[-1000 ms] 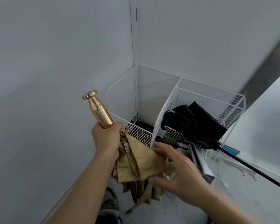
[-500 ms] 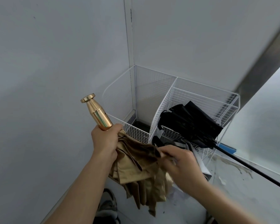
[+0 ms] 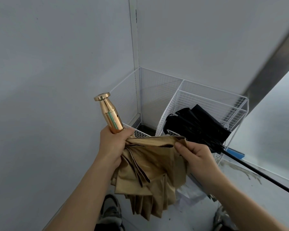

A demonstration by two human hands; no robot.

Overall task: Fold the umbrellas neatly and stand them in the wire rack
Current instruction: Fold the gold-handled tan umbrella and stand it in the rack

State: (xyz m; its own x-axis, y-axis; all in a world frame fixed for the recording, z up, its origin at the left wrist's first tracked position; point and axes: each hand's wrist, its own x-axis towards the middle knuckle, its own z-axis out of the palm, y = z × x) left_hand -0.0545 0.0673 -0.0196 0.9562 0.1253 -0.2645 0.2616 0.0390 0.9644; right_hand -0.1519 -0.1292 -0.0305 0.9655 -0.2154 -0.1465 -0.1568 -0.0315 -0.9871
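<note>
A gold umbrella (image 3: 150,174) hangs collapsed in front of me, its shiny gold handle (image 3: 109,114) pointing up. My left hand (image 3: 113,144) is wrapped around the base of that handle. My right hand (image 3: 195,157) pinches an edge of the tan canopy and holds one panel stretched out flat to the right. Behind it stands the white wire rack (image 3: 207,97) in the corner. A black umbrella (image 3: 198,125) lies across the rack's right compartment, its thin black shaft (image 3: 257,172) sticking out to the right.
Grey walls close in on the left and behind the rack. The rack's left compartment (image 3: 148,104) holds nothing I can see. My shoes (image 3: 109,212) stand on the pale floor below. A blue object (image 3: 234,152) lies by the rack's right foot.
My right hand has taken hold of a canopy edge and pulled it out to the right, spreading one panel flat. The handle has tipped more upright.
</note>
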